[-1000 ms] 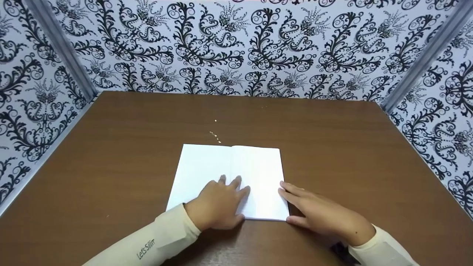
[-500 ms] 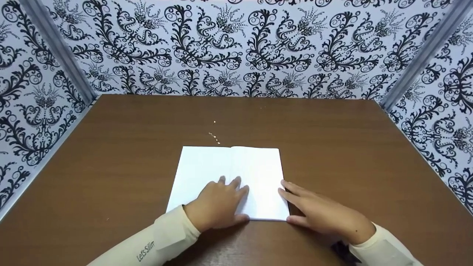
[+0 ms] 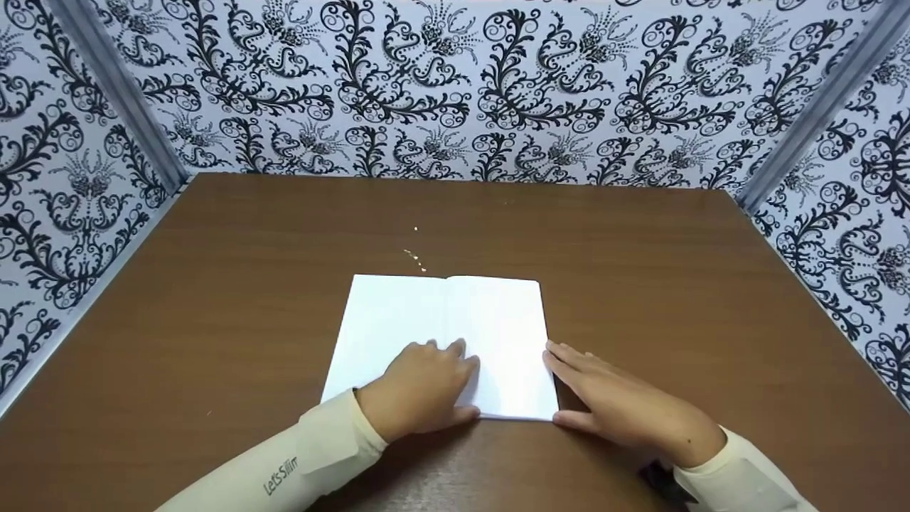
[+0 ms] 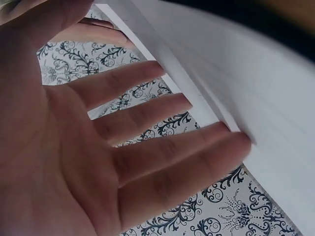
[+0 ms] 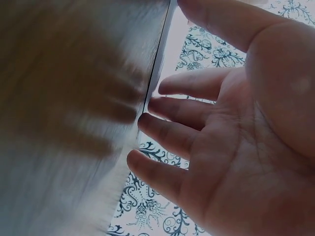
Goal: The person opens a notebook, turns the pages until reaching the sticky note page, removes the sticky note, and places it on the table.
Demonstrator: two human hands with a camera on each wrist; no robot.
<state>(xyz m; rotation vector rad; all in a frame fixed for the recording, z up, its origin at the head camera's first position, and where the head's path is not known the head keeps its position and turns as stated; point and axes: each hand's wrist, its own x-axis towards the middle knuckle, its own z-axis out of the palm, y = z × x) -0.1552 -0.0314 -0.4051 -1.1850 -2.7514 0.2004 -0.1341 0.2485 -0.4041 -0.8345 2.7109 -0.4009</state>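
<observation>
A notebook (image 3: 498,320) with blank white pages lies open on the brown table in the head view. Across its middle fold rests my left hand (image 3: 426,387), palm down, fingertips on the pages and thumb at the near edge. In the left wrist view the left fingers (image 4: 167,147) reach out straight against the white paper (image 4: 275,98). My right hand (image 3: 625,405) lies beside the notebook, its fingertips and thumb touching the right edge. The right wrist view shows the right hand's fingers (image 5: 167,135) extended and spread, tips at the edge.
The brown table (image 3: 675,284) spreads around the notebook, with small pale specks (image 3: 415,257) beyond its far edge. Walls with black floral pattern (image 3: 441,85) stand behind and at both sides. Something dark (image 3: 665,480) shows under the right wrist.
The left fingers have bent slightly on the page, and the left thumb has slid right along the near edge. The right fingertips have shifted slightly. The notebook stays in place.
</observation>
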